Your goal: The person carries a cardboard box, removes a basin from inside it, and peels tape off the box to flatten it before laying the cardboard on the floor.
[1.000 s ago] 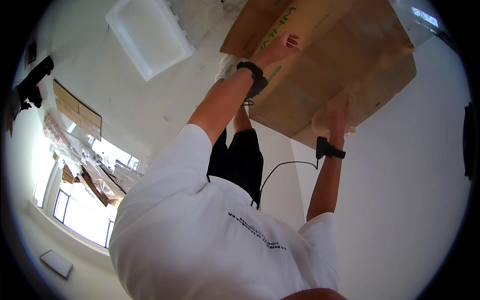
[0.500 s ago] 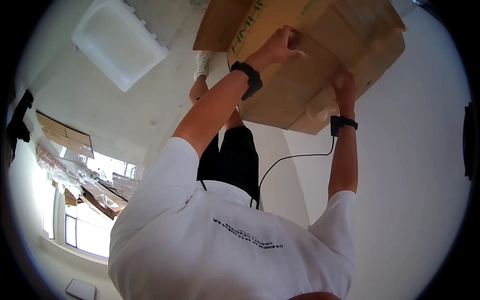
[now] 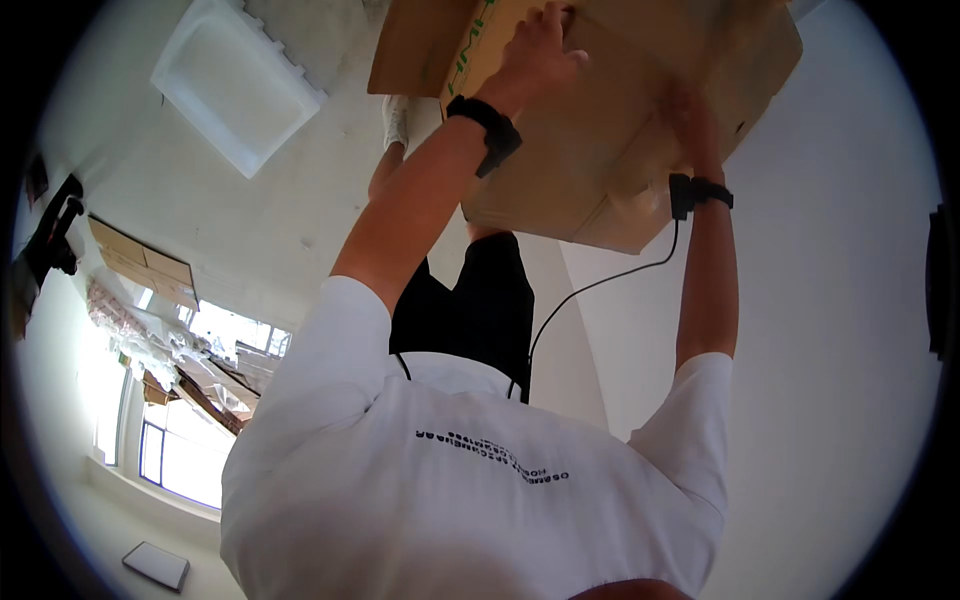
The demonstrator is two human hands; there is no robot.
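Observation:
A large brown cardboard box (image 3: 600,130) with green print along one side fills the top of the head view, a flap (image 3: 420,45) standing out at its left. My left hand (image 3: 540,55) rests against the box panel, thumb apart from the bent fingers, a black strap on the wrist. On the right part of the same panel is my right hand (image 3: 688,120), smeared by motion, so its fingers and anything in them cannot be made out. A crinkled, clear tape-like strip (image 3: 655,200) shows near the box's lower edge. A black cable runs from the right wrist strap.
A white translucent plastic tub (image 3: 240,90) lies on the floor at upper left. Flattened cardboard (image 3: 145,262) and a pile of scraps and plastic wrap (image 3: 165,330) lie at the left by a window. A pale wall (image 3: 820,330) stands on the right.
The box and my left hand have shifted upward in view. My right hand has moved up along the panel and is now more blurred.

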